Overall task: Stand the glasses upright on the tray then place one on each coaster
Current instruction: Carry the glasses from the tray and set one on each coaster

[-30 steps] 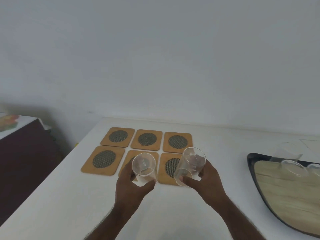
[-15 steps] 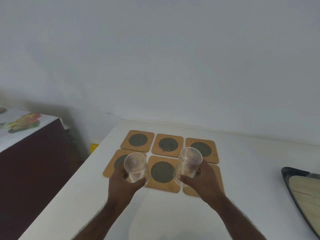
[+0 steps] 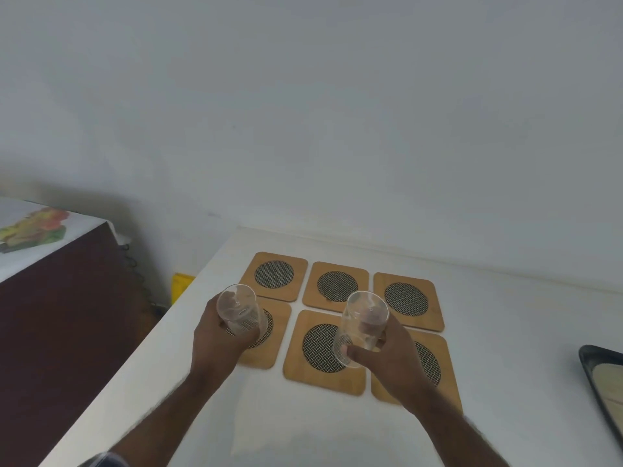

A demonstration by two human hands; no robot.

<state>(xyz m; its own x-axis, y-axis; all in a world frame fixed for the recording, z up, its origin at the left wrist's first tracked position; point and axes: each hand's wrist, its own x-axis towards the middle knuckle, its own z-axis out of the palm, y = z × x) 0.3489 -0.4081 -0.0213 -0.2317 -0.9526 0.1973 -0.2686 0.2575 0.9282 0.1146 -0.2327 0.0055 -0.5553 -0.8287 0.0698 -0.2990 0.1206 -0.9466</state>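
Several square wooden coasters with dark mesh centres lie in two rows on the white table; the back middle coaster (image 3: 336, 286) is bare. My left hand (image 3: 219, 345) grips a clear glass (image 3: 240, 311) upright over the front left coaster (image 3: 266, 345). My right hand (image 3: 387, 362) grips a second clear glass (image 3: 362, 323) upright between the front middle coaster (image 3: 323, 352) and the front right coaster (image 3: 428, 362). Whether either glass touches its coaster I cannot tell. The dark-rimmed tray (image 3: 593, 369) shows only at the right edge.
The white table (image 3: 505, 365) meets the white wall at the back. A dark cabinet (image 3: 60, 315) with a white top and a colourful item stands to the left, below table height. A yellow object (image 3: 180, 284) sits by the table's left edge.
Both hands carried the glasses left and forward over the front coasters. The view swung left, so the tray slid almost out of sight.
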